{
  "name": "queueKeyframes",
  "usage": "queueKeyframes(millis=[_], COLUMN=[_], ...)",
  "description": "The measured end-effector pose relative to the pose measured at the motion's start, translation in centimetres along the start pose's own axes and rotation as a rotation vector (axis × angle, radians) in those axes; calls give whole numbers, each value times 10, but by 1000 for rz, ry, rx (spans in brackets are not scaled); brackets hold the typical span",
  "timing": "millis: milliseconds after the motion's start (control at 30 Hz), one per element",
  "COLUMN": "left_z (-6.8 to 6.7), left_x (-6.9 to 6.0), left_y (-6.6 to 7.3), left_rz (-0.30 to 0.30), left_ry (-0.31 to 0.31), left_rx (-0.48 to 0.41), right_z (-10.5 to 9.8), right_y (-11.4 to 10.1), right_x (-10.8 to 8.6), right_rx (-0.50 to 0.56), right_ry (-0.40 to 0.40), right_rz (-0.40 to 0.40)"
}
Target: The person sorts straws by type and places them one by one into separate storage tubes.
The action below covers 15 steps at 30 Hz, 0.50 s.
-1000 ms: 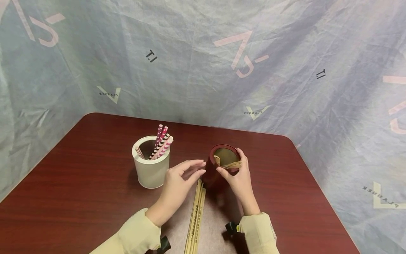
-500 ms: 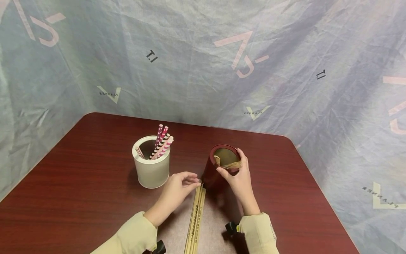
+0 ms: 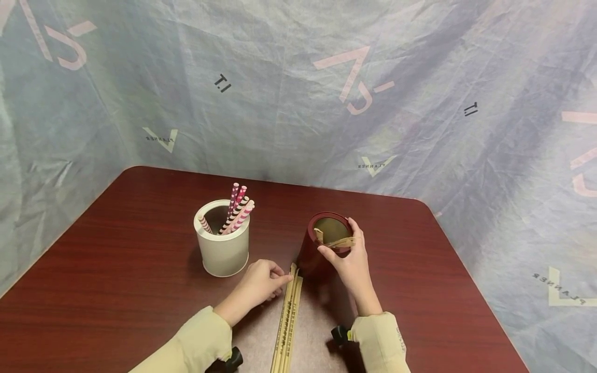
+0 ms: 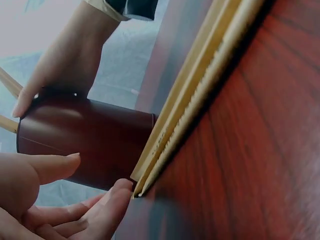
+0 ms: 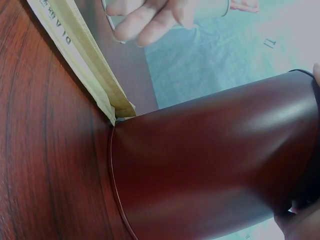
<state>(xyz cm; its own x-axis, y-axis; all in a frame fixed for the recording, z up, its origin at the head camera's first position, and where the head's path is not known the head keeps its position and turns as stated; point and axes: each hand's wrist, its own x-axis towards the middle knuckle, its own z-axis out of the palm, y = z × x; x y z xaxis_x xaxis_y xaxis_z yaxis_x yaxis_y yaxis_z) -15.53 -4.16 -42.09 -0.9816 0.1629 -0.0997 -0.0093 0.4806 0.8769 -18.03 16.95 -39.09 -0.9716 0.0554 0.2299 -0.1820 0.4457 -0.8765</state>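
My right hand grips the rim of a dark red canister standing on the table. Ends of paper-wrapped sticks show at its mouth. Several long, thin paper-wrapped sticks with printed lettering lie on the table, their far ends by the canister's base. Just left of those ends is my left hand. In the left wrist view its thumb stands apart from the fingers, and a fingertip is at or very near the sticks' ends.
A white canister with several patterned paper straws leaning in it stands to the left, behind my left hand. The dark red wood-grain table ends at a grey printed cloth at the back and sides.
My left hand has come down and back from beside the red canister to the ends of the paper-wrapped sticks. The right hand and both canisters stay where they were.
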Motion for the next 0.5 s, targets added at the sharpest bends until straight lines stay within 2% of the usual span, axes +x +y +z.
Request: queueKeyframes(millis=[167,367,500], left_z=[1,4,8], left_x=[4,9,14], left_y=[0,2,1], left_rz=[-33,-6,16], left_ry=[-41,-102,-114], left_rx=[55,128,191], right_z=[0,1,1], right_y=[1,1,1], right_x=[0,1,1], right_rx=[1,1,-3], right_ry=[-1,1,-1], right_rz=[3,2,-2])
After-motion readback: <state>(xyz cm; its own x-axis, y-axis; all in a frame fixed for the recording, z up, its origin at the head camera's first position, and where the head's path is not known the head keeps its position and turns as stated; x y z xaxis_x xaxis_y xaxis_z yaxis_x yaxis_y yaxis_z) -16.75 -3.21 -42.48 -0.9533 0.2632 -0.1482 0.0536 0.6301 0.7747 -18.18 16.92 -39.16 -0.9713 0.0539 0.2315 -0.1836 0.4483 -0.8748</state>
